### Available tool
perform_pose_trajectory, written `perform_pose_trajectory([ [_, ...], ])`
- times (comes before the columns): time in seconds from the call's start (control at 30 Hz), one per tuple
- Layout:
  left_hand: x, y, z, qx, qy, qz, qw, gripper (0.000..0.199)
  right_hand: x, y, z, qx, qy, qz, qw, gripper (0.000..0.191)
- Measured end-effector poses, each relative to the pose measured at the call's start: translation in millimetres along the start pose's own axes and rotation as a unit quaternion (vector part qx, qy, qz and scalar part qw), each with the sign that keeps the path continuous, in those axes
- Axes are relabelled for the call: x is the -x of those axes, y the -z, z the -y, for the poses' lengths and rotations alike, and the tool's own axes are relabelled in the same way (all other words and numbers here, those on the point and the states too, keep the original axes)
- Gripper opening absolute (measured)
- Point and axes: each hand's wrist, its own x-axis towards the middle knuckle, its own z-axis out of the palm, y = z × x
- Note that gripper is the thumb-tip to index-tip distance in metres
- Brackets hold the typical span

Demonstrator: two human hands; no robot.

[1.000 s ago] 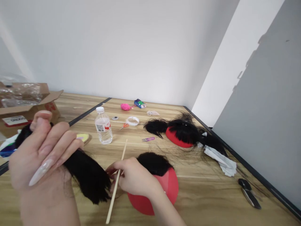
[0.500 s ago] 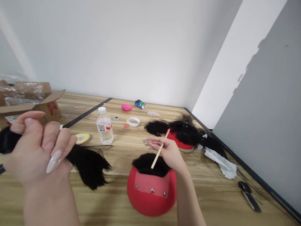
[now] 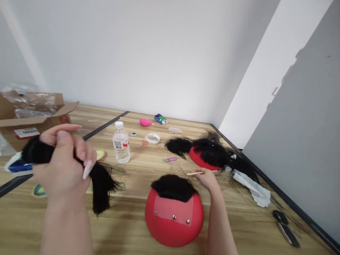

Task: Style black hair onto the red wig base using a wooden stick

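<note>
My left hand [image 3: 66, 159] is closed around a bundle of long black hair [image 3: 101, 191], whose loose end hangs down to the right. A pale wooden stick [image 3: 195, 173] is pinched in the fingers of my right hand [image 3: 208, 180], just above the table. Below and left of that hand stands a red dome-shaped form [image 3: 172, 235]. On its upper part sits a patch of short black hair [image 3: 174, 187], with a clear strip and several silver pins under it. Purple thread snips [image 3: 170, 159] lie beyond the form.
Another red form [image 3: 202, 161] bears long black hair at the right, near a white cloth [image 3: 252, 189] and a dark-handled tool [image 3: 286, 228]. A water bottle [image 3: 121, 143] stands left of centre. Farther back are orange scissors [image 3: 143, 143], pink yarn [image 3: 145, 122] and a cardboard box [image 3: 34, 122].
My right hand has moved right with the stick, off the hair patch, uncovering it and the purple snips. The view has shifted slightly; my left hand still grips the hair.
</note>
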Motion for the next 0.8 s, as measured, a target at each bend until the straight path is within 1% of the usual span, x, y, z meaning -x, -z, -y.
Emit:
perform_pose_trajectory([
  [0.03, -2, 1.5, 5, 0.011, -0.020, 0.022, 1.000, 0.026, 0, 4, 0, -0.016, -0.008, 0.006, 1.000, 0.020],
  [0.07, -5, 2.9, 10, 0.025, -0.017, 0.037, 0.999, 0.020, 0, 8, 2, -0.029, -0.011, 0.005, 1.000, 0.021],
  [0.13, -9, 4.7, 18, 0.039, 0.017, 0.055, 0.998, 0.012, 3, 19, 14, -0.057, -0.003, -0.004, 0.998, 0.025],
  [0.2, -10, 4.2, 23, 0.039, 0.047, 0.058, 0.996, 0.013, 11, 28, 35, -0.087, 0.016, -0.009, 0.996, 0.032],
  [0.27, -8, 0.7, 27, 0.032, 0.060, 0.070, 0.995, 0.016, 27, 32, 63, -0.115, 0.043, -0.002, 0.992, 0.038],
  [0.3, -5, -2.1, 28, 0.028, 0.062, 0.080, 0.994, 0.017, 38, 31, 79, -0.135, 0.066, 0.011, 0.989, 0.038],
  [0.33, -2, -5.4, 29, 0.025, 0.065, 0.090, 0.993, 0.018, 51, 28, 94, -0.170, 0.111, 0.036, 0.978, 0.035],
  [0.4, 6, -13.2, 31, 0.030, 0.080, 0.113, 0.990, 0.020, 79, 15, 122, -0.184, 0.217, 0.082, 0.955, 0.021],
  [0.47, 13, -21.3, 31, 0.060, 0.111, 0.123, 0.984, 0.019, 104, -5, 142, -0.166, 0.324, 0.132, 0.922, 0.013],
  [0.5, 16, -24.9, 31, 0.080, 0.122, 0.121, 0.982, 0.018, 115, -18, 148, -0.155, 0.368, 0.139, 0.906, 0.016],
  [0.53, 19, -28.0, 31, 0.098, 0.132, 0.118, 0.979, 0.017, 122, -31, 152, -0.142, 0.395, 0.152, 0.895, 0.021],
  [0.57, 22, -30.4, 31, 0.112, 0.140, 0.117, 0.977, 0.016, 128, -44, 153, -0.125, 0.412, 0.168, 0.887, 0.024],
  [0.63, 24, -32.6, 28, 0.121, 0.155, 0.130, 0.972, 0.017, 133, -67, 151, -0.088, 0.403, 0.174, 0.894, 0.024],
  [0.67, 25, -32.4, 26, 0.118, 0.156, 0.139, 0.971, 0.016, 134, -77, 149, -0.060, 0.396, 0.186, 0.897, 0.025],
  [0.73, 23, -30.1, 21, 0.103, 0.139, 0.141, 0.975, 0.017, 134, -88, 146, -0.017, 0.387, 0.199, 0.900, 0.025],
  [0.8, 21, -26.1, 17, 0.078, 0.097, 0.116, 0.985, 0.018, 133, -92, 144, 0.025, 0.384, 0.210, 0.899, 0.028],
])
